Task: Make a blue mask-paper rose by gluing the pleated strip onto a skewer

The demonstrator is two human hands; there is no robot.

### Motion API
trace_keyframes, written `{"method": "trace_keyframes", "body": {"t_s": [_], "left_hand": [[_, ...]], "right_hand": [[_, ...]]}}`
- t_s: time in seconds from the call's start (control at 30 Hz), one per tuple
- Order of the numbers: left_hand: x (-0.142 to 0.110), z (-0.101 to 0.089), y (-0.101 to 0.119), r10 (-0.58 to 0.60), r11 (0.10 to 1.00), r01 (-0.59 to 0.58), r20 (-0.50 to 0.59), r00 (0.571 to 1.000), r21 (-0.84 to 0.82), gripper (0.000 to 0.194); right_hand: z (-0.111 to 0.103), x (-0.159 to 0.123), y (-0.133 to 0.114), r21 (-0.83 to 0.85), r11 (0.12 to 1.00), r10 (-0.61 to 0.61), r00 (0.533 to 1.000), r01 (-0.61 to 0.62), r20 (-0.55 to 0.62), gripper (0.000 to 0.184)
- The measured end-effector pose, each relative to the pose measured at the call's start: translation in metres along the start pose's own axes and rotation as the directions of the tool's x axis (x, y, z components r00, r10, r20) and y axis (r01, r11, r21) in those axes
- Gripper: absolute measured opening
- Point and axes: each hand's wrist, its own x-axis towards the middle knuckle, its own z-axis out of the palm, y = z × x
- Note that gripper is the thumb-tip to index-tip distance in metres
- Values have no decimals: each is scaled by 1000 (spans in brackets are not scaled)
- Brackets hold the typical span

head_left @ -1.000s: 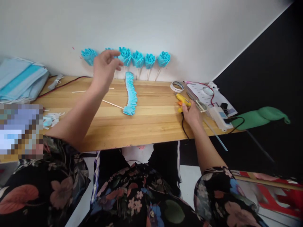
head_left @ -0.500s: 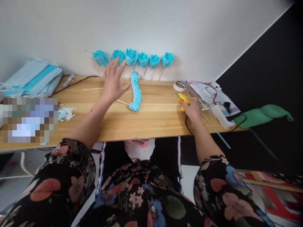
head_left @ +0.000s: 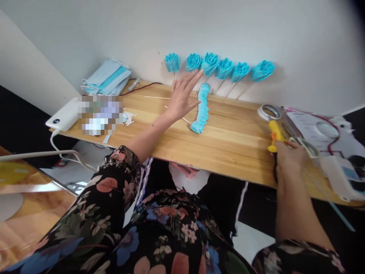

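Note:
My left hand (head_left: 182, 97) hovers over the table with its fingers spread and nothing in them. Just right of it lies a ruffled blue crepe-paper strip (head_left: 203, 108), with a thin wooden stick (head_left: 186, 121) meeting its near end. Another stick (head_left: 155, 97) lies partly behind the hand. Several blue paper flowers (head_left: 211, 64) on sticks lean against the wall behind. At the right, my right hand (head_left: 291, 156) is closed around a yellow hot glue gun (head_left: 276, 132), whose nozzle points away from me; the grip is partly hidden by the fingers.
A roll of tape (head_left: 268, 111) lies beyond the glue gun. Paper sheets (head_left: 313, 123) and a white power strip (head_left: 339, 175) occupy the right end. On the left are stacked face masks (head_left: 108, 78), a white power bank (head_left: 64, 116) and white scraps (head_left: 129, 118).
The camera view has turned left, so the table's contents appear shifted right. My left hand stays spread beside the strip. My right hand still grips the glue gun.

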Motion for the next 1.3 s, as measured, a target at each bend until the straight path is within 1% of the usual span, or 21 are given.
{"method": "trace_keyframes", "body": {"t_s": [0.03,0.1,0.17,0.2,0.23,0.3,0.37,0.43,0.47,0.5,0.57,0.6,0.67,0.7,0.73,0.8,0.9,1.03,1.1,1.17,1.3], "left_hand": [[0,2,-1,-29,1000,29,6,1000,-9,62],[0,9,-4,-99,995,99,33,995,-2,52],[3,14,-7,-158,987,156,66,985,45,45],[5,15,-7,-170,983,163,78,982,78,45],[8,13,-5,-160,983,150,88,983,108,49],[15,3,2,-73,989,61,82,994,135,54],[26,-13,12,77,992,-78,13,997,103,54],[37,-31,24,228,974,-225,-128,965,36,60],[41,-38,30,263,963,-269,-201,944,-4,62],[45,-43,35,267,958,-284,-228,936,-44,62],[47,-47,45,208,961,-248,-268,941,-126,55],[44,-44,50,165,961,-218,-278,946,-172,47],[33,-34,61,117,948,-185,-258,959,-258,26],[25,-27,66,125,934,-194,-237,964,-299,19],[16,-19,70,125,926,-182,-186,975,-330,19],[-1,-6,78,164,914,-181,-78,983,-363,22],[-18,4,83,206,893,-189,-3,979,-408,26],[-22,5,83,229,854,-203,-5,973,-479,31],[-21,5,83,236,843,-205,0,972,-498,32],[-20,5,82,212,845,-172,22,977,-505,31],[-19,8,80,93,850,-42,71,993,-525,25]], "right_hand": [[1,-1,4,132,988,86,996,-83,-18,18],[-1,-6,7,315,937,169,985,-152,-26,14],[-7,-14,5,417,899,156,988,-136,-15,9],[-11,-19,3,457,875,181,984,-160,-2,10],[-15,-23,-1,495,844,211,976,-206,47,10],[-24,-30,-11,561,785,216,965,-264,151,9],[-33,-34,-26,598,752,192,960,-277,203,11],[-40,-38,-47,636,730,133,965,-250,225,13],[-44,-39,-60,661,711,104,965,-240,239,13],[-47,-41,-73,685,683,64,955,-254,291,9],[-51,-46,-98,691,629,42,903,-356,427,5],[-51,-49,-109,687,597,13,861,-415,508,6],[-48,-58,-127,642,597,-73,764,-482,642,10],[-44,-64,-133,654,581,-142,731,-484,668,15],[-39,-69,-137,652,571,-198,687,-498,699,24],[-28,-81,-142,663,551,-290,629,-506,721,36],[-16,-96,-145,658,543,-367,558,-521,744,39],[-8,-110,-146,625,539,-406,476,-565,780,39],[-6,-115,-146,601,551,-402,447,-579,799,42],[-3,-119,-145,581,575,-389,432,-576,813,44],[0,-122,-143,582,612,-395,431,-535,811,42]]}}
